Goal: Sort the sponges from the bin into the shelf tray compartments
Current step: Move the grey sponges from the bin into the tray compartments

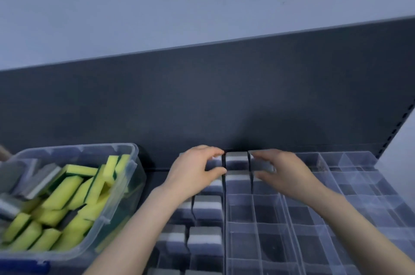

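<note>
1. Head view, the landmark: I take the middle sponge (237, 159) as my reference. It is grey and sits in the back row of the clear tray (314, 218), just in front of the dark back panel (202, 99).
2. Left hand (195, 169): it is directly left of the middle sponge. The fingers curve over from behind and the thumb comes from the front, with a narrow gap between them. They pinch the left sponge (213, 161), pale grey, which is low in its own compartment. The picture is blurred here, so this grip is my judgement.
3. Right hand (283, 169): it is directly right of the middle sponge, in a mirrored pose. Fingers and thumb close around the right sponge (266, 165), also grey.
4. Why so: I think each hand holds its sponge by the long faces, so that it slides down between the black dividers (223, 167) without catching.
5. Nearer to me than the middle sponge and a little left, grey placed sponges (207, 207) fill several compartments. Nearer and to the right, the compartments show no sponge.
6. The bin (137, 185) stands well left of the middle sponge. It holds many yellow sponges (65, 191) and some grey ones (42, 180), so I judge that much sorting remains.
7. Next, I judge, comes a push straight down and then a release. The risk is a tilted sponge stuck on a divider.
</note>
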`<state>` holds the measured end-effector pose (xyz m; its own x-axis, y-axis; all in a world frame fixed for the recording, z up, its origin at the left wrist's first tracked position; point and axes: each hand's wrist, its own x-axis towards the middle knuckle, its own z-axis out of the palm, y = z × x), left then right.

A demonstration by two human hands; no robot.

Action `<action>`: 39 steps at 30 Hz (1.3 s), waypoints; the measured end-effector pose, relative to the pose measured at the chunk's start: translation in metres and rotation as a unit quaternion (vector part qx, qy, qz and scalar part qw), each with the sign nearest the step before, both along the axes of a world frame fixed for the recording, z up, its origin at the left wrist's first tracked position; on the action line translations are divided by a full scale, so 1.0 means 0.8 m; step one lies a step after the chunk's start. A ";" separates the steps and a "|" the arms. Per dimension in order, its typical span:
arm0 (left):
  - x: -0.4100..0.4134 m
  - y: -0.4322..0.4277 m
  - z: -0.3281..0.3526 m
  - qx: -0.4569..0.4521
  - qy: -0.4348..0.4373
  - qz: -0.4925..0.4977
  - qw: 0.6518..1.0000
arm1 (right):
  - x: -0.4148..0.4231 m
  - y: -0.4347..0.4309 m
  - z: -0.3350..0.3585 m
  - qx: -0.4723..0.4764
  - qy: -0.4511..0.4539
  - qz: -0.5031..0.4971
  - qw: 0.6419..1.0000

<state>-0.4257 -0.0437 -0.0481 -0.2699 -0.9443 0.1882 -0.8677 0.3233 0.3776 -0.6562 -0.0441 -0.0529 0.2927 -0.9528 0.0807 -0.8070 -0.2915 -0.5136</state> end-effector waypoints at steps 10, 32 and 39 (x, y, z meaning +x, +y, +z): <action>0.136 0.075 0.017 -0.029 -0.040 0.176 0.983 | 0.135 0.009 0.031 -0.022 -0.062 0.107 0.992; 0.525 0.122 0.010 0.019 -0.023 0.258 0.966 | 0.486 0.064 0.014 -0.030 -0.041 0.146 0.988; 0.582 0.065 -0.006 0.051 -0.042 0.236 0.970 | 0.550 0.065 -0.004 -0.008 -0.047 0.123 0.991</action>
